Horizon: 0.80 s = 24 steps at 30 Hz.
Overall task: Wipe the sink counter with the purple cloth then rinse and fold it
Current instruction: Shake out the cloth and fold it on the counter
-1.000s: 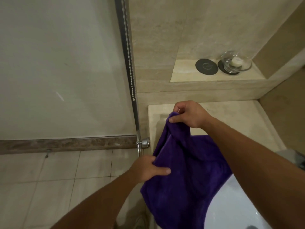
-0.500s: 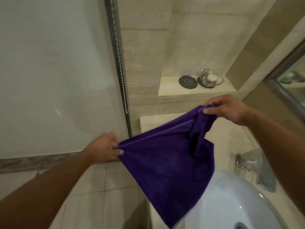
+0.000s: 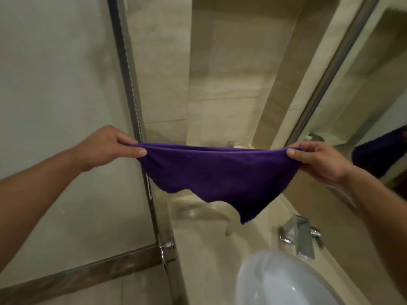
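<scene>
The purple cloth [image 3: 217, 172] is stretched out in the air above the beige sink counter [image 3: 204, 236], doubled over so two edges run along its top. My left hand [image 3: 110, 146] pinches its left top corner. My right hand [image 3: 317, 159] pinches the right top corner. The cloth's lower edge hangs uneven, with a point dangling toward the right. The white basin [image 3: 279, 282] sits below at the bottom right.
A chrome tap [image 3: 301, 236] stands on the counter right of the basin. A glass shower panel with a metal frame [image 3: 132, 106] rises on the left. A mirror [image 3: 374, 106] lines the right wall and reflects the cloth. A glass dish on the ledge peeks over the cloth.
My hands have moved apart and risen, pulling the cloth taut and level between them. The view has tilted up and to the right.
</scene>
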### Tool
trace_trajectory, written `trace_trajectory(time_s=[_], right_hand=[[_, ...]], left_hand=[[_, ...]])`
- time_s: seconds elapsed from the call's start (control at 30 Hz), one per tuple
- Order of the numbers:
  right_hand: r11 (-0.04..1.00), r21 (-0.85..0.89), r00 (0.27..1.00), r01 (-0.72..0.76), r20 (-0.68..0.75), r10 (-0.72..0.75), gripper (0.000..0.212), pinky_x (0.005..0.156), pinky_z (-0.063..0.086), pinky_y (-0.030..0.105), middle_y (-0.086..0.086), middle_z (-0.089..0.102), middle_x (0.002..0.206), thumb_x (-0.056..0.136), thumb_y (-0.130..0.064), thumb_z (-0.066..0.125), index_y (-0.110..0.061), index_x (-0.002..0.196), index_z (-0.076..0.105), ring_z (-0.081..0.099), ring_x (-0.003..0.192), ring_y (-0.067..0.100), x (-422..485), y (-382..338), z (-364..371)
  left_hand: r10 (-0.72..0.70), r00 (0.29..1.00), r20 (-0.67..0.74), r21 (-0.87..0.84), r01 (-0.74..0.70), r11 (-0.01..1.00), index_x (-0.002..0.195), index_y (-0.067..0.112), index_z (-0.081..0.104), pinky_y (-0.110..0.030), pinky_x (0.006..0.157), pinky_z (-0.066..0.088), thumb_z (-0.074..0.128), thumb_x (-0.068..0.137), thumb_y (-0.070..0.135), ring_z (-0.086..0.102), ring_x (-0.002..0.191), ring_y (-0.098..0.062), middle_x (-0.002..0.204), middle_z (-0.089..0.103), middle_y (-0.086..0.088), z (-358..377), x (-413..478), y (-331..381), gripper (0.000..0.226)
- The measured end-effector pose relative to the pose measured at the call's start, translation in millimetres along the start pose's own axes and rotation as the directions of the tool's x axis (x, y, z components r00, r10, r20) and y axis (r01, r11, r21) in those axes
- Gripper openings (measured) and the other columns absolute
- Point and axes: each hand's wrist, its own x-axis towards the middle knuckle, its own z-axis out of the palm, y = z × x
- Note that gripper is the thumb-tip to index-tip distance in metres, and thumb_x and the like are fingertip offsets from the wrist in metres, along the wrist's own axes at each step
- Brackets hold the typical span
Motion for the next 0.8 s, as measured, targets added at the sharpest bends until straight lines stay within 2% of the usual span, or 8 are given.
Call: trace_trajectory(time_s=[0.03, 0.1, 0.27, 0.33, 0.43, 0.57, 0.7, 0.8], right_hand=[[0.999, 0.032, 0.999, 0.019, -0.028, -0.018, 0.029, 0.072, 0.057, 0.022, 0.01, 0.071, 0.082, 0.066, -0.029, 0.085, -0.008, 0.084, 0.073, 0.065, 0.08, 0.021, -6, -8, 4], [0.993, 0.089, 0.991, 0.071, -0.122, -0.06, 0.019, 0.062, 0.056, 0.02, 0.004, 0.069, 0.075, 0.066, -0.025, 0.082, -0.015, 0.078, 0.071, 0.061, 0.072, 0.017, -17, -18, 11], [0.985, 0.076, 0.924, 0.153, -0.364, -0.116, 0.068, 0.057, 0.055, 0.021, -0.003, 0.067, 0.075, 0.031, -0.054, 0.096, -0.021, 0.082, 0.067, 0.062, 0.065, 0.005, -37, -27, 28], [0.994, -0.012, 0.9, 0.112, -0.422, -0.106, 0.06, 0.064, 0.056, 0.023, -0.002, 0.07, 0.08, 0.041, -0.056, 0.094, -0.02, 0.083, 0.072, 0.064, 0.072, 0.007, -45, -27, 33], [0.95, -0.309, 0.876, -0.04, -0.469, -0.116, 0.016, 0.07, 0.048, 0.03, 0.005, 0.068, 0.079, 0.083, -0.03, 0.077, -0.014, 0.084, 0.075, 0.058, 0.076, 0.016, -56, -27, 39], [0.86, -0.487, 0.847, -0.151, -0.513, -0.142, 0.02, 0.059, 0.041, 0.027, 0.006, 0.064, 0.072, 0.091, -0.028, 0.07, -0.01, 0.083, 0.072, 0.052, 0.067, 0.015, -65, -23, 35], [0.825, -0.527, 0.842, -0.205, -0.525, -0.126, 0.024, 0.068, 0.049, 0.037, 0.007, 0.07, 0.077, 0.089, -0.039, 0.07, -0.016, 0.081, 0.071, 0.061, 0.072, 0.022, -63, -12, 24], [0.785, -0.564, 0.845, -0.256, -0.525, -0.102, 0.023, 0.071, 0.052, 0.04, 0.004, 0.07, 0.077, 0.088, -0.041, 0.07, -0.019, 0.081, 0.071, 0.064, 0.075, 0.023, -60, -4, 15]], left_hand=[[0.033, 0.999, -0.039, -0.016, -0.034, 0.999, 0.071, 0.024, 0.081, -0.023, 0.077, 0.049, 0.083, 0.07, 0.023, 0.069, 0.073, -0.007, 0.076, 0.077, -0.006, -5, 3, 9, 0.003], [0.106, 0.992, -0.071, -0.052, -0.109, 0.993, 0.071, 0.024, 0.08, -0.015, 0.071, 0.05, 0.081, 0.075, 0.013, 0.065, 0.068, -0.003, 0.072, 0.076, -0.004, -10, 11, 20, 0.012], [0.223, 0.975, 0.001, -0.188, -0.219, 0.957, 0.075, 0.03, 0.081, -0.015, 0.066, 0.054, 0.076, 0.074, 0.006, 0.064, 0.069, -0.008, 0.071, 0.072, -0.001, -12, 25, 32, 0.024], [0.215, 0.974, 0.074, -0.174, -0.2, 0.964, 0.091, 0.033, 0.079, -0.012, 0.067, 0.051, 0.084, 0.065, 0.024, 0.062, 0.074, -0.012, 0.076, 0.067, -0.008, -16, 31, 30, 0.028], [0.115, 0.957, 0.267, -0.03, -0.111, 0.993, 0.105, 0.047, 0.073, -0.015, 0.077, 0.052, 0.093, 0.049, 0.053, 0.069, 0.077, -0.013, 0.08, 0.071, -0.007, -20, 43, 24, 0.059], [0.052, 0.923, 0.38, 0.316, -0.182, 0.931, 0.09, 0.034, 0.077, -0.026, 0.079, 0.053, 0.084, 0.074, 0.008, 0.071, 0.076, -0.001, 0.079, 0.077, 0.011, -7, 54, 17, 0.031], [0.065, 0.954, 0.294, 0.167, -0.118, 0.979, 0.085, 0.023, 0.078, -0.016, 0.073, 0.05, 0.077, 0.078, -0.006, 0.071, 0.077, -0.003, 0.079, 0.077, 0.008, 17, 61, 10, 0.029], [0.001, 0.951, 0.309, 0.012, -0.005, 1.0, 0.091, 0.012, 0.078, -0.022, 0.075, 0.057, 0.073, 0.082, -0.003, 0.072, 0.084, -0.015, 0.087, 0.078, -0.006, 32, 68, 4, 0.018]])
